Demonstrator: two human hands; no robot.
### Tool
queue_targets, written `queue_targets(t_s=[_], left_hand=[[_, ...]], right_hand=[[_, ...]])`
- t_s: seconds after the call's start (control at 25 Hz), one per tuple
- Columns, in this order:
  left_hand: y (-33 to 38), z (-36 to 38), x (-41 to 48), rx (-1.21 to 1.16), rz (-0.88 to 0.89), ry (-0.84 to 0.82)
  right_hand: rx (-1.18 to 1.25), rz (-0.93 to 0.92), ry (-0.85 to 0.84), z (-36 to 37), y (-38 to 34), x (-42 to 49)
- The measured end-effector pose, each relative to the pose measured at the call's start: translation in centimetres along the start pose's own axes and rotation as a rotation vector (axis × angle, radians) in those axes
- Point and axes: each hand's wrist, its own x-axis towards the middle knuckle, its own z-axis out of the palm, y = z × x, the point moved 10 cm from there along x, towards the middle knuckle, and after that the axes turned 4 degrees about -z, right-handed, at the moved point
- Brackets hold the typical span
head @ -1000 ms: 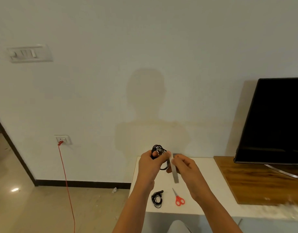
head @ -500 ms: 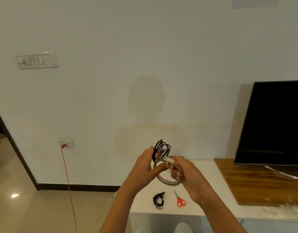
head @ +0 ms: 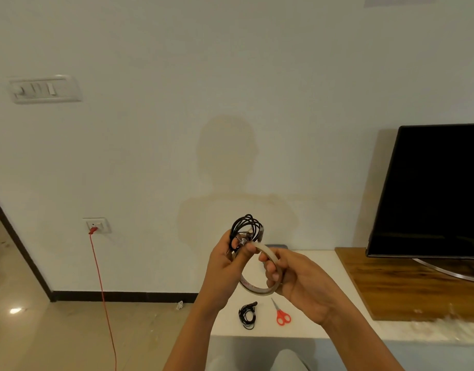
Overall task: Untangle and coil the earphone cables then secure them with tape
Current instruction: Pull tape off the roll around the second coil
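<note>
Tape roll (head: 257,287) now in raised hands (head: 260,266)

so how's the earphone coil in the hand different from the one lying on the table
The held coil is up in the left hand, pinched beside the tape roll; the table coil lies flat and untouched next to the scissors. The held coil's loops look wider and looser; the table coil looks tighter. Both are black, coiled earphone cables.
</note>
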Motion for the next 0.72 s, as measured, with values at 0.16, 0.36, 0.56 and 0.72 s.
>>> queue_targets(t_s=[0.16,0.36,0.56,0.72], left_hand=[[0.2,0.1,0.1,-0.016,0.004,-0.018],[0.5,0.3,0.0,0.175,0.059,-0.073],[1.6,1.1,0.0,0.507,0.191,-0.152],[1.7,1.5,0.4,0.572,0.163,-0.201]], right_hand=[[0.005,-0.072,-0.048,0.1,-0.1,-0.2],[-0.099,0.041,-0.016,-0.2,-0.2,-0.2],[-0.423,0.187,0.054,-1.1,-0.6,0.7],[-0.549,0.238,0.046,-1.4,-0.5,1.4]])
